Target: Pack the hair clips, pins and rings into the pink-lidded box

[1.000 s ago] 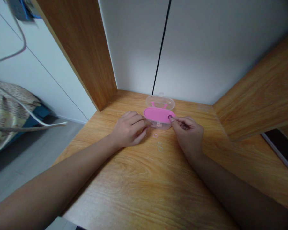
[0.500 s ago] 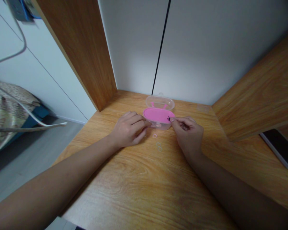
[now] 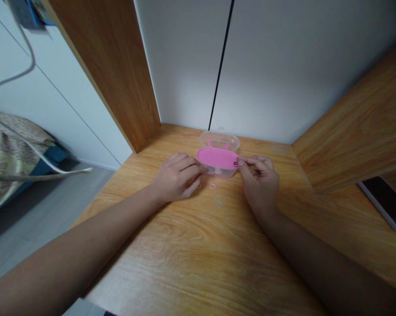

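A small clear plastic box (image 3: 229, 172) with a pink inside stands open on the wooden desk (image 3: 191, 245), its clear lid (image 3: 219, 140) tipped back toward the wall. My left hand (image 3: 176, 177) rests on the desk with its fingers curled, the fingertips touching the box's left end. My right hand (image 3: 258, 182) pinches a tiny black elastic band (image 3: 235, 163) at the box's right end, over the pink part. A small pink band (image 3: 212, 186) and pale bands (image 3: 219, 201) lie on the desk between my hands.
White wall panels stand behind the desk, with wooden side panels left (image 3: 112, 70) and right (image 3: 358, 127). A dark phone or tablet (image 3: 382, 204) lies at the right edge. Beyond the desk's left edge are a grey floor, a patterned cushion (image 3: 10, 153) and a hanging cable.
My right hand has shifted slightly up and left, bringing the black band down onto the pink part of the box. My left hand has stayed in place.
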`<state>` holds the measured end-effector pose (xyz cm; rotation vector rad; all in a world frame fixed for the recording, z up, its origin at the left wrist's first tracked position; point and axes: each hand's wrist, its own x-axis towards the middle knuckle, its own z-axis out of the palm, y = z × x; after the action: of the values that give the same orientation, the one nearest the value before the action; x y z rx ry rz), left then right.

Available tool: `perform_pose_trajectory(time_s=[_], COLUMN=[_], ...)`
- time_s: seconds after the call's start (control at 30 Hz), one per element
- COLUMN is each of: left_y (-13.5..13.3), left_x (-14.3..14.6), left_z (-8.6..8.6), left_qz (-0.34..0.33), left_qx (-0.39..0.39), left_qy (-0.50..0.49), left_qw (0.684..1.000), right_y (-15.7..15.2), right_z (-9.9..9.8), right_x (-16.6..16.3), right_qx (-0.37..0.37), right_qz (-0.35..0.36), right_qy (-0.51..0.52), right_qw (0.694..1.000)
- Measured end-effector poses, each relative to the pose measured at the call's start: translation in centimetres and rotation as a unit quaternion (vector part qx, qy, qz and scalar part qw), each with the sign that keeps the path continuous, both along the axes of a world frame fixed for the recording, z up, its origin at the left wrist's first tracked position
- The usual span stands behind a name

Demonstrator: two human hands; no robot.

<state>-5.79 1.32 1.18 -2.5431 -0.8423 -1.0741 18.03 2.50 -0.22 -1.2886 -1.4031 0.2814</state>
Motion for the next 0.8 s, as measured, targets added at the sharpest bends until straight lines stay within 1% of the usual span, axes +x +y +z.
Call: perform_pose_trajectory(time_s=[0.3, 0.5, 0.67, 0.8], left_y=[0.04, 0.03, 0.02, -0.02], left_x=[-0.1, -0.05, -0.07, -0.04], left_z=[-0.15, 0.0, -0.14, -0.15], left_qz=[0.002, -0.001, 0.004, 0.005], left_qx=[-0.001, 0.005, 0.002, 0.001], left_qy=[0.003, 0.0, 0.002, 0.006], left_qw=[1.0, 1.0, 1.0, 1.0], right_y=[0.09, -0.04, 0.03, 0.07], right_z=[-0.13, -0.16, -0.22, -0.21], right_x=[0.09, 0.32, 0.31, 0.32], right_qx=[-0.002, 0.038, 0.009, 0.011], right_qz=[0.014, 0.019, 0.038, 0.045], right_qy=[0.016, 0.03, 0.021, 0.017], right_qw=[1.0, 0.999, 0.999, 0.999])
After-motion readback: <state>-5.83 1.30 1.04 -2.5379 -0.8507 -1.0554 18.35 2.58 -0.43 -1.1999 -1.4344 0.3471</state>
